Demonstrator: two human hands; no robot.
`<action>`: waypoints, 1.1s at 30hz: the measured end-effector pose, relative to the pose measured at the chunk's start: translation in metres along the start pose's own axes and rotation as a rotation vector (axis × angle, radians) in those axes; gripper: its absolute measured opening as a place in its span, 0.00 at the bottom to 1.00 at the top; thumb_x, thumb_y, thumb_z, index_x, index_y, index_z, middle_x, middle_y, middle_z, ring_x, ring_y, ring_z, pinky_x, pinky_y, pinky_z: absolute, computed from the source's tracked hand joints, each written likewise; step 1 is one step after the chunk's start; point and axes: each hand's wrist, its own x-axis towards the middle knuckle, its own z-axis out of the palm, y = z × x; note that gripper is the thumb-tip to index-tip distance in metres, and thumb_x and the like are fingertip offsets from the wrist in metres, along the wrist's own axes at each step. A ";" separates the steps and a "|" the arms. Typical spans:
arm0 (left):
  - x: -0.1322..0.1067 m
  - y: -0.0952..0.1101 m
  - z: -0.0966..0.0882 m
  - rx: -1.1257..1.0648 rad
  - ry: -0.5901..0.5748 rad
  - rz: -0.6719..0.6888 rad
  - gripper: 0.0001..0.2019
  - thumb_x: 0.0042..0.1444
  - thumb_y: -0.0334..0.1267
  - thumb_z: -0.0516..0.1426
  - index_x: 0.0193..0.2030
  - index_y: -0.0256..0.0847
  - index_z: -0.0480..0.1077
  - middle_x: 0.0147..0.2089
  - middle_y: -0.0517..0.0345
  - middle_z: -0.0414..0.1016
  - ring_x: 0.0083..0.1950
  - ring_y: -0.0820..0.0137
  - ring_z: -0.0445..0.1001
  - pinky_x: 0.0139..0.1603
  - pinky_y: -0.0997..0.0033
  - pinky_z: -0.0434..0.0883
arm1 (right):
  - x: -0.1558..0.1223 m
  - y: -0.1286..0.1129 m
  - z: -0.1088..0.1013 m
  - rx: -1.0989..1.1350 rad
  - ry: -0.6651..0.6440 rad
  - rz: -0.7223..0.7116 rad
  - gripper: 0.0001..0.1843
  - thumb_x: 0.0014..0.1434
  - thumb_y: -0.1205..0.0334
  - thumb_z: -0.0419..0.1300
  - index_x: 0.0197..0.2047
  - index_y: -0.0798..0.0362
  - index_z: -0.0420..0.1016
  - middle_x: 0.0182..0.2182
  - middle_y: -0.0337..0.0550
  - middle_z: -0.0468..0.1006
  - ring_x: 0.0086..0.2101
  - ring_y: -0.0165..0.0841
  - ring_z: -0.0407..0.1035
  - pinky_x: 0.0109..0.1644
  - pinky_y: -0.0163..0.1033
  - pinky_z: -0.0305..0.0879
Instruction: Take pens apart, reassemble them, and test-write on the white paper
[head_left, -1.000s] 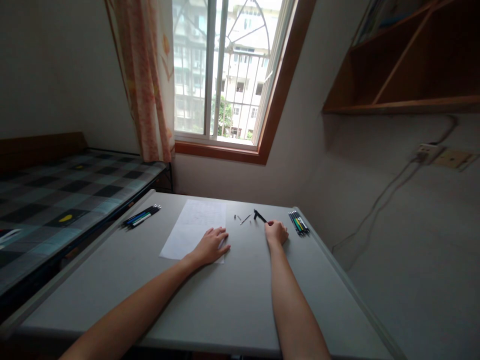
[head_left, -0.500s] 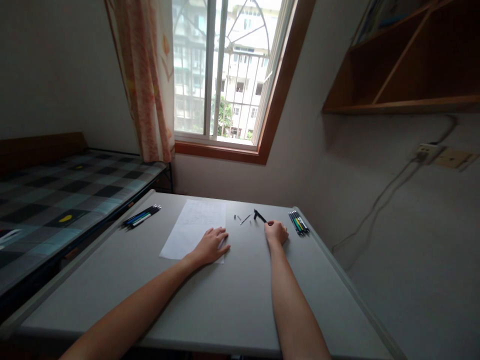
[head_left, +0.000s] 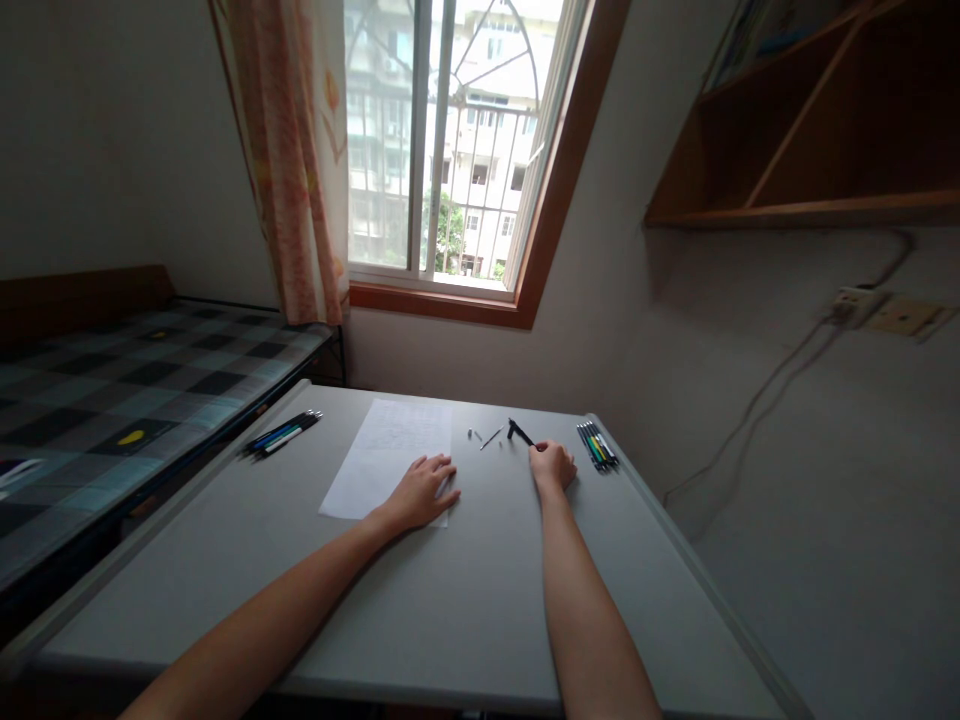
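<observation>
My left hand [head_left: 426, 492] lies flat and open, fingers stretched, on the right edge of a white sheet of paper [head_left: 360, 470] with faint writing at its top. My right hand [head_left: 553, 465] rests on the table with its fingers closed on the near end of a slim black pen barrel [head_left: 523, 434]. At its far end is a short black piece [head_left: 511, 432]; whether the two are joined I cannot tell. Between the hands and farther back lie a thin pen refill [head_left: 491, 438] and several tiny pale parts [head_left: 470, 433], too small to name surely.
On the grey table [head_left: 465, 610], a row of pens [head_left: 597, 447] lies at the right edge. Another bunch of pens [head_left: 283, 435] lies at the left. A checked bed [head_left: 150, 390] stands left, a window [head_left: 457, 150] behind, and a wooden shelf [head_left: 795, 215] hangs upper right.
</observation>
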 end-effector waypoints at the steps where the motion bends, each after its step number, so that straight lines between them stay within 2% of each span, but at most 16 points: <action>1: 0.000 0.000 0.000 0.005 -0.003 -0.003 0.20 0.54 0.47 0.51 0.52 0.42 0.65 0.57 0.50 0.64 0.59 0.63 0.61 0.62 0.58 0.52 | 0.000 0.000 0.000 0.000 -0.002 0.002 0.12 0.49 0.59 0.54 0.34 0.49 0.76 0.37 0.48 0.74 0.40 0.40 0.65 0.41 0.42 0.58; 10: 0.001 0.000 -0.001 0.042 0.025 -0.009 0.17 0.55 0.47 0.51 0.49 0.45 0.67 0.55 0.53 0.67 0.56 0.65 0.64 0.60 0.62 0.55 | -0.001 0.000 -0.002 0.007 -0.004 0.000 0.12 0.49 0.59 0.55 0.35 0.49 0.77 0.37 0.48 0.74 0.40 0.40 0.65 0.42 0.42 0.58; 21: 0.000 0.004 -0.006 0.031 0.015 -0.013 0.16 0.55 0.45 0.52 0.49 0.44 0.68 0.54 0.53 0.67 0.55 0.64 0.64 0.59 0.63 0.57 | 0.000 0.000 -0.001 -0.018 -0.010 0.002 0.12 0.49 0.58 0.55 0.36 0.48 0.76 0.38 0.46 0.74 0.41 0.40 0.65 0.42 0.41 0.58; 33: 0.000 0.000 -0.002 0.026 0.032 -0.001 0.17 0.54 0.45 0.52 0.49 0.43 0.67 0.54 0.52 0.67 0.56 0.64 0.63 0.58 0.62 0.57 | 0.000 0.000 0.000 -0.020 -0.012 -0.001 0.13 0.50 0.58 0.55 0.37 0.48 0.76 0.39 0.46 0.74 0.41 0.40 0.65 0.42 0.41 0.58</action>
